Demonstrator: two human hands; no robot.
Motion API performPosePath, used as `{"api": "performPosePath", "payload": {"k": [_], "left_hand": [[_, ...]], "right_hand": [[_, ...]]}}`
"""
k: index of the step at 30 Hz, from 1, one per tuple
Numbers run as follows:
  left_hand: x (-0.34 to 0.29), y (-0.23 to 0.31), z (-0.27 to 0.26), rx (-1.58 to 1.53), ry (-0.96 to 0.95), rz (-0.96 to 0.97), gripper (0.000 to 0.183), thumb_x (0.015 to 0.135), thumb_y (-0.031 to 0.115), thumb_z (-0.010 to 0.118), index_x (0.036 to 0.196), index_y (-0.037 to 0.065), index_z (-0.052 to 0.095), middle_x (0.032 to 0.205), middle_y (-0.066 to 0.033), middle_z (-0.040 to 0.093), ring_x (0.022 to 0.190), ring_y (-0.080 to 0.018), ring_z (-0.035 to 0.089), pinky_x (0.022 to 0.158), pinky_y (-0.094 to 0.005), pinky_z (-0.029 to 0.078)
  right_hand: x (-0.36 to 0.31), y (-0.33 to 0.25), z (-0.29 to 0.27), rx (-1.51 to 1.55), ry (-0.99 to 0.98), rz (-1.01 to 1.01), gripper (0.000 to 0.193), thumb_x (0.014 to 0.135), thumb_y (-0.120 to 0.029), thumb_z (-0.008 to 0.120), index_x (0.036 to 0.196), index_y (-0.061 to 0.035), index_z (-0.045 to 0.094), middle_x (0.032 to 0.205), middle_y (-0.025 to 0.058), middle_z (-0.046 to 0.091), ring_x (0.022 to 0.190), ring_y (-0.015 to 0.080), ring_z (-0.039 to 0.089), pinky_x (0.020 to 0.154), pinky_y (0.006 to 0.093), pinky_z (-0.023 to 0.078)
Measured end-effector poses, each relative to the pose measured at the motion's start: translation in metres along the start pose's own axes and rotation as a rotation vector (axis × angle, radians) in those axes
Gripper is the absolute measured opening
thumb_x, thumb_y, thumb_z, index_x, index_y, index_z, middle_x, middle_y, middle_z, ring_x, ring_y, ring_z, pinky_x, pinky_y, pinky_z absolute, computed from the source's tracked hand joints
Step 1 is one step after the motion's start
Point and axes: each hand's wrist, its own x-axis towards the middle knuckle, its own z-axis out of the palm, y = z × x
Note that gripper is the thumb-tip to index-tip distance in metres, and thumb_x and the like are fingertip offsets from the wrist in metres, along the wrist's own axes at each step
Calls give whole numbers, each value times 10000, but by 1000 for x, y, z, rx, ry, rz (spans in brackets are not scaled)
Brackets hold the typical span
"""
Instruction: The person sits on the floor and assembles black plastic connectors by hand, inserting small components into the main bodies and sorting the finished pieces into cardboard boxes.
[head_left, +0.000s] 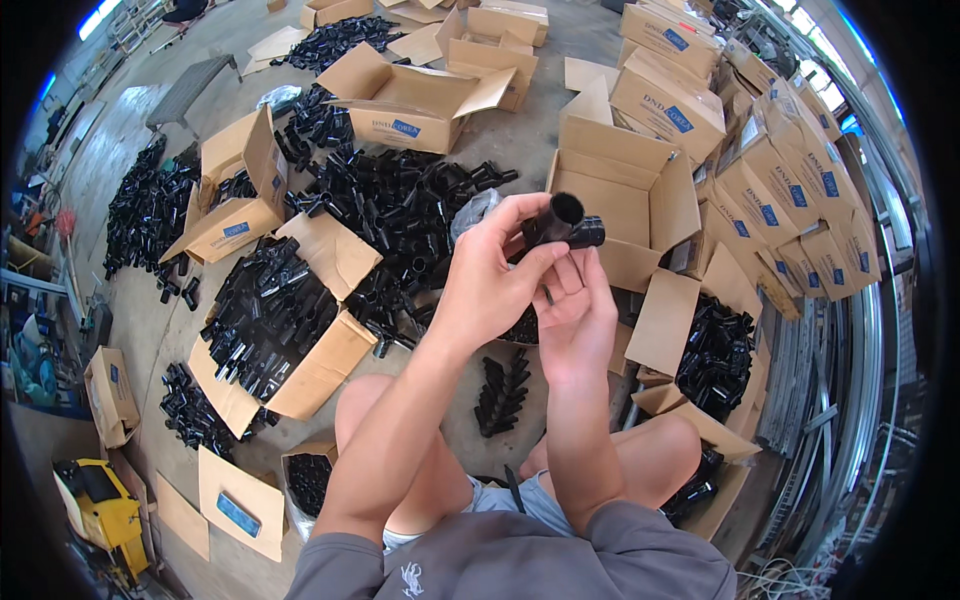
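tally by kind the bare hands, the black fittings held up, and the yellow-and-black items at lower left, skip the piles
Bare hands: 2 (left hand, right hand)
Held black fitting: 1, apparently a single branched piece
Yellow-and-black item: 1
Total: 4
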Motion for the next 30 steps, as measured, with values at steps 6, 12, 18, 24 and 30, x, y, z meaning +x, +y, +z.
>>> {"api": "performPosePath", "payload": {"k": [6, 12, 18, 24, 30], "left_hand": [[-3, 20, -6, -88, -132, -326, 415, 977, 220, 700, 1337, 38, 601, 1209, -32, 646, 1052, -106, 603, 901, -285, 512], [-2, -12, -2, -324, 16, -550, 284, 1061, 251, 579, 1222, 43, 686, 1055, 7, 704, 945, -86, 631, 790, -253, 509], [-3, -7, -13, -414, -7, -616, 219, 1010, 236, 668, 1150, 73, 710, 997, 10, 706, 897, -67, 644, 782, -254, 514], [-4, -7, -16, -254, 180, -517, 229, 961, 180, 732, 1156, 69, 688, 1005, 15, 700, 900, -62, 643, 789, -257, 512], [2, -20, -22, -439, 254, -527, 292, 942, 126, 743, 1194, 47, 620, 1053, -51, 715, 953, -135, 687, 801, -317, 550]], "right_hand": [[25, -4, -28, -502, 70, -230, 268, 1000, -161, 672, 1209, 6, 662, 1030, 40, 717, 911, 86, 672, 761, 247, 541], [22, -2, -16, -675, 1, -323, 242, 992, -133, 685, 1173, 27, 662, 1005, 62, 737, 802, 67, 664, 683, 211, 519], [34, 6, -31, -879, 1, -494, 207, 987, -127, 691, 1129, 16, 646, 941, 83, 743, 769, 95, 669, 694, 228, 514], [89, 24, -80, -836, 207, -491, 203, 996, -171, 671, 1078, 14, 656, 922, 104, 748, 824, 136, 691, 763, 274, 530], [144, 97, -241, -2123, 61, 197, 363, 858, -225, 710, 1177, -53, 695, 1186, 222, 707, 1145, 369, 677, 955, 469, 548]]}}
